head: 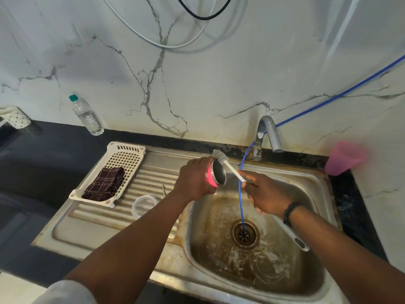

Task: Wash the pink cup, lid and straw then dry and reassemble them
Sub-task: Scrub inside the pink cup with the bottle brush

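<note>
Both our hands are busy mid-frame above the sink: left hand grips the cup, right hand pinches the brush.

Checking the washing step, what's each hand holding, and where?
Left hand grips the pink cup round its body; right hand holds the bottle brush by its white handle.
</note>
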